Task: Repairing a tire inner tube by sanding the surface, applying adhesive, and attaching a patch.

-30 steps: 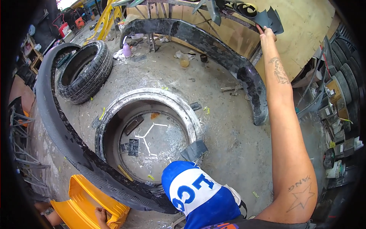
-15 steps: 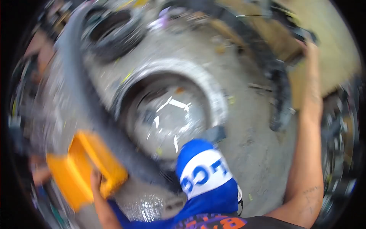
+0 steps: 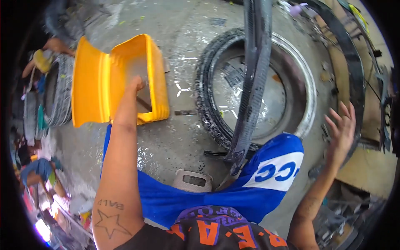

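Note:
My left hand reaches into the opening of a yellow cut-open plastic container with a wide side flap. Its fingertips are hidden in the dip of the hand, and I cannot tell whether they grip anything. Greyish liquid seems to lie inside the container. My right hand is raised at the right with its fingers spread, holding nothing. Between the hands, a long dark textured strip leans across a wet, foam-streaked tire. Its lower end comes down beside my right knee.
A light-coloured piece with a handle-like slot lies between my legs. Another tire stands at the left near a person holding a yellow thing. A curved black part and a tan panel are at the right. The concrete floor is wet.
The view has swung left, and the blur is gone. My right hand has come back from the far right beside the tan panel. My left hand stays at the yellow container.

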Motion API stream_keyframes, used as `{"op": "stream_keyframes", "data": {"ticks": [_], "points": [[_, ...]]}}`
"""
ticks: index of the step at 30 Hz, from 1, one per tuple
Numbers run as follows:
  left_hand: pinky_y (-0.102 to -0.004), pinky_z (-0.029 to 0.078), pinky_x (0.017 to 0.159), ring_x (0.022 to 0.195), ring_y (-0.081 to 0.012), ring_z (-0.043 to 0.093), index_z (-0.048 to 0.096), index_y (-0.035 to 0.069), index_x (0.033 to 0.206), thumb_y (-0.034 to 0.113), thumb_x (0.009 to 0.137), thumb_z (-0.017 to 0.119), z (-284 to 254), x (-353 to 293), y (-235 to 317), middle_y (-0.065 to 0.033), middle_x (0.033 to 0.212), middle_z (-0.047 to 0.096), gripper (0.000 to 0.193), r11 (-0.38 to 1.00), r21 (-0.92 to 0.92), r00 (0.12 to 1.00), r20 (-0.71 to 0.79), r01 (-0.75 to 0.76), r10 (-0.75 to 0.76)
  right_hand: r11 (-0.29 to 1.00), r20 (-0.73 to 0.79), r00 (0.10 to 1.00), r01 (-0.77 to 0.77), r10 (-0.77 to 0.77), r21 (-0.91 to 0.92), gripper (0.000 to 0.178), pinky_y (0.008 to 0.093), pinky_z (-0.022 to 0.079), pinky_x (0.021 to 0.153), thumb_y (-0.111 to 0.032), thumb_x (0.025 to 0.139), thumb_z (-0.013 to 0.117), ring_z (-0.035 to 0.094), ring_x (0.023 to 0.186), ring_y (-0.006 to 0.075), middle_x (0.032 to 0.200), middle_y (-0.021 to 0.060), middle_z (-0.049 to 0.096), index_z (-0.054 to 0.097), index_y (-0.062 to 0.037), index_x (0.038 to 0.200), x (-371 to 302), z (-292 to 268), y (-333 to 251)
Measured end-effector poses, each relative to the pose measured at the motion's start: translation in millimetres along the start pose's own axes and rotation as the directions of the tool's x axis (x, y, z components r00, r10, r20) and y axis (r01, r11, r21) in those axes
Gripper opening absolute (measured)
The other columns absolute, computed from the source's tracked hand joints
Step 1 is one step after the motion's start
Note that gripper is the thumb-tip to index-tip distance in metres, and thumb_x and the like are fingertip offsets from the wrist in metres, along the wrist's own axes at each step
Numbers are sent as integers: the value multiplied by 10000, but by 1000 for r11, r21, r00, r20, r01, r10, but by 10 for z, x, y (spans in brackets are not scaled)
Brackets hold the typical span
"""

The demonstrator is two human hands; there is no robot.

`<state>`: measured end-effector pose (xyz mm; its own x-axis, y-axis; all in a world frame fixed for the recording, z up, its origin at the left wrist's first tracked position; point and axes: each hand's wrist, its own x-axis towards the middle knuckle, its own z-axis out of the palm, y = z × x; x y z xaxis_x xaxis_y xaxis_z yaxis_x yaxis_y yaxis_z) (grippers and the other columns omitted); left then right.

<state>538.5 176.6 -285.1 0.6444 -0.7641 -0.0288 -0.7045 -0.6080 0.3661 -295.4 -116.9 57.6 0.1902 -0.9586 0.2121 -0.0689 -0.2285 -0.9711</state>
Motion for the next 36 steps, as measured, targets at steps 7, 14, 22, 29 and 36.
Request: {"op": "stream_keyframes", "data": {"ticks": [7,14,22,29,36], "points": [[-509,547,651,671,-336,690,719,28,764,307,846,812,232,-124,1136,-201,748,724,305,888,407,886,464,-214,1,982,494,869,108,-17,-157,828,428,441,1165,-479,1067,623,532,1419,328,1645,214,413,301,-15,1673,222,1842,-362],[-338,526,845,959,-164,613,715,45,1212,238,970,794,-1251,-2269,3655,-69,1067,695,319,684,-721,968,-235,-113,-87,995,287,954,-70,86,-66,622,296,546,857,-369,924,814,668,1002,144,1206,61,687,605,-51,1416,417,2397,-260],[-256,523,870,975,-110,652,671,-25,1157,22,973,760,-171,-3409,5382,-39,1063,626,210,-83,-995,983,-45,-60,-175,974,296,953,-127,67,189,393,296,584,684,-309,951,773,708,752,154,935,46,737,675,-53,1233,428,2465,-28],[-346,538,845,933,-273,659,672,-28,1146,-21,898,792,-90,-3305,5501,-150,1060,656,275,184,-950,956,-274,-252,-108,972,298,954,-103,37,210,346,297,588,692,-300,955,769,709,760,148,934,53,740,688,-52,1182,424,2442,-27],[-362,520,808,884,-280,635,652,-69,1081,-27,900,773,-360,-2953,5659,-164,968,611,222,179,-930,932,-344,-320,-117,970,307,950,-132,65,205,349,302,591,675,-295,959,754,706,715,169,906,76,736,690,-28,1175,465,2464,-89]]}}
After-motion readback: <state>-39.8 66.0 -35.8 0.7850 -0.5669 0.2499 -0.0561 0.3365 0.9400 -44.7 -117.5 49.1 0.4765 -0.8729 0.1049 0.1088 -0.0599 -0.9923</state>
